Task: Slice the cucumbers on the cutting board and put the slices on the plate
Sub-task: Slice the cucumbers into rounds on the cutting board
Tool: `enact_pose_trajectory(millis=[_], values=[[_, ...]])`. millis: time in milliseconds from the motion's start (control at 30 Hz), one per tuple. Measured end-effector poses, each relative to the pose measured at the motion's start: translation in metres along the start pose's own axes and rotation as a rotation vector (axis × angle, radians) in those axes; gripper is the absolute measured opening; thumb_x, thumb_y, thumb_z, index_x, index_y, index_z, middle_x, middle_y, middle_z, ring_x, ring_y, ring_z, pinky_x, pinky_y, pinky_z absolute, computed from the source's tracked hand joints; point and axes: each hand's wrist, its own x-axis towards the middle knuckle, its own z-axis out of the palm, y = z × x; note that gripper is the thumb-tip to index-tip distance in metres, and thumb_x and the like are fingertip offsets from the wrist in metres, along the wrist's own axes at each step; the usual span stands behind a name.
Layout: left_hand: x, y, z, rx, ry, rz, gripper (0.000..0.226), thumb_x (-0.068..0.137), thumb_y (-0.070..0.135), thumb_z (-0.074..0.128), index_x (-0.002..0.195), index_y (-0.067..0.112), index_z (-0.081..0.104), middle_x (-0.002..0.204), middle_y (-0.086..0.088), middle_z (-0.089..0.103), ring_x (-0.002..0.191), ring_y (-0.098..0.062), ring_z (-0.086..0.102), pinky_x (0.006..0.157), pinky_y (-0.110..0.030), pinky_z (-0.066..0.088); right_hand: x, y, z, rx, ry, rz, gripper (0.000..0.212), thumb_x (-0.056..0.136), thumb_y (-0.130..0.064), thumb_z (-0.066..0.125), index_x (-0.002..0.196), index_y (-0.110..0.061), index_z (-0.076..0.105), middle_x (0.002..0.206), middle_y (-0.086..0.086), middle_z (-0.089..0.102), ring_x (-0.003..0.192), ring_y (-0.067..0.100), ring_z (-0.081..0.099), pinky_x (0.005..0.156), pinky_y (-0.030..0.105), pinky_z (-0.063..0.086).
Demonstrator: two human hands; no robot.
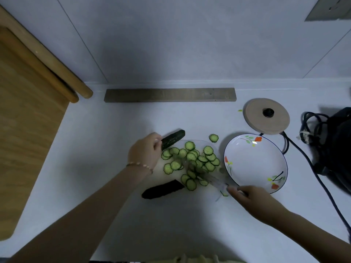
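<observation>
Left hand (145, 150) grip clamped on cucumber piece (172, 139) at cutting board (209, 192) far edge, keeping it clear of blade. Right hand (250, 196) grip wrapped round knife (207, 177), blurred blade among slices (191, 162), probably to gather them toward floral plate (254, 162) beside board.

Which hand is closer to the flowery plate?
The right. The right hand is beside the plate, holding the knife; the left hand is across the slices, gripping a cucumber.

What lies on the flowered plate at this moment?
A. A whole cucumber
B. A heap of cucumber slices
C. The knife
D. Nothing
D: the plate is bare, while the slices lie on the cutting board.
</observation>
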Motion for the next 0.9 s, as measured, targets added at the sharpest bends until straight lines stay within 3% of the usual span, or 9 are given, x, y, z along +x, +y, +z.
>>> enact_pose_trajectory(millis=[67,200,233,300,367,467,600,733,900], values=[[-0.026,-0.013,0.002,0.009,0.043,-0.012,0.026,0.095,0.018,0.045,0.117,0.019,0.059,0.106,-0.001,0.066,0.091,-0.019,0.062,0.079,-0.031,0.050,-0.001,-0.002,0.008,0.238,-0.081,0.109,0.049,0.093,-0.050,0.045,0.061,-0.013,0.038,0.042,-0.005,0.033,0.035,0.009,0.028,0.045,0.022,0.029],[-0.069,-0.038,0.038,0.266,-0.368,0.149,0.051,0.085,0.036,0.060,0.132,0.018,0.048,0.127,0.001,0.050,0.114,-0.019,0.049,0.090,-0.027,0.043,0.000,-0.007,0.023,0.397,-0.154,0.213,0.050,0.092,-0.052,0.043,0.062,-0.013,0.041,0.038,-0.007,0.033,0.030,0.010,0.026,0.037,0.016,0.025],[-0.075,-0.041,0.043,0.358,-0.416,0.215,0.055,0.079,0.037,0.068,0.129,0.019,0.052,0.122,0.002,0.054,0.110,-0.018,0.052,0.086,-0.028,0.044,0.001,-0.008,0.027,0.402,-0.160,0.215,0.050,0.092,-0.053,0.043,0.062,-0.013,0.041,0.039,-0.007,0.034,0.030,0.010,0.027,0.037,0.016,0.025],[-0.080,-0.047,0.051,0.454,-0.413,0.301,0.057,0.047,0.033,0.089,0.098,0.019,0.070,0.089,0.003,0.065,0.078,-0.016,0.063,0.059,-0.026,0.049,0.003,-0.012,0.035,0.412,-0.190,0.217,0.051,0.091,-0.055,0.042,0.061,-0.013,0.041,0.040,-0.006,0.034,0.031,0.010,0.027,0.037,0.017,0.025],[-0.081,-0.052,0.053,0.458,-0.357,0.276,0.051,0.030,0.026,0.092,0.076,0.018,0.072,0.070,0.003,0.063,0.061,-0.016,0.061,0.044,-0.021,0.045,0.005,-0.018,0.043,0.429,-0.222,0.216,0.052,0.091,-0.056,0.041,0.061,-0.014,0.041,0.040,-0.006,0.034,0.031,0.010,0.026,0.037,0.017,0.024],[-0.085,-0.059,0.046,0.369,-0.330,0.147,0.038,0.064,0.013,0.077,0.101,0.005,0.067,0.097,-0.010,0.063,0.092,-0.029,0.059,0.067,-0.032,0.048,0.009,-0.026,0.055,0.435,-0.282,0.205,0.052,0.093,-0.056,0.038,0.062,-0.014,0.041,0.043,-0.005,0.033,0.031,0.009,0.027,0.038,0.017,0.026],[-0.088,-0.071,0.037,0.389,-0.280,0.093,0.042,0.038,0.008,0.085,0.077,0.005,0.068,0.077,-0.010,0.064,0.065,-0.030,0.061,0.046,-0.030,0.043,0.015,-0.033,0.066,0.446,-0.352,0.206,0.054,0.093,-0.058,0.036,0.061,-0.014,0.042,0.045,-0.003,0.033,0.035,0.011,0.027,0.040,0.018,0.026],[-0.089,-0.067,0.039,0.365,-0.238,0.111,0.034,0.065,0.009,0.073,0.098,0.005,0.067,0.097,-0.012,0.063,0.090,-0.031,0.058,0.063,-0.031,0.037,0.019,-0.026,0.057,0.483,-0.327,0.264,0.055,0.092,-0.059,0.036,0.059,-0.016,0.037,0.039,-0.007,0.029,0.032,0.011,0.024,0.040,0.016,0.023],[-0.091,-0.048,0.054,0.360,-0.223,0.159,0.042,0.080,0.015,0.061,0.122,0.016,0.055,0.115,-0.004,0.057,0.107,-0.026,0.052,0.078,-0.030,0.040,0.018,-0.013,0.037,0.547,-0.260,0.297,0.054,0.092,-0.060,0.037,0.061,-0.015,0.037,0.039,-0.008,0.028,0.035,0.011,0.022,0.041,0.018,0.022]])
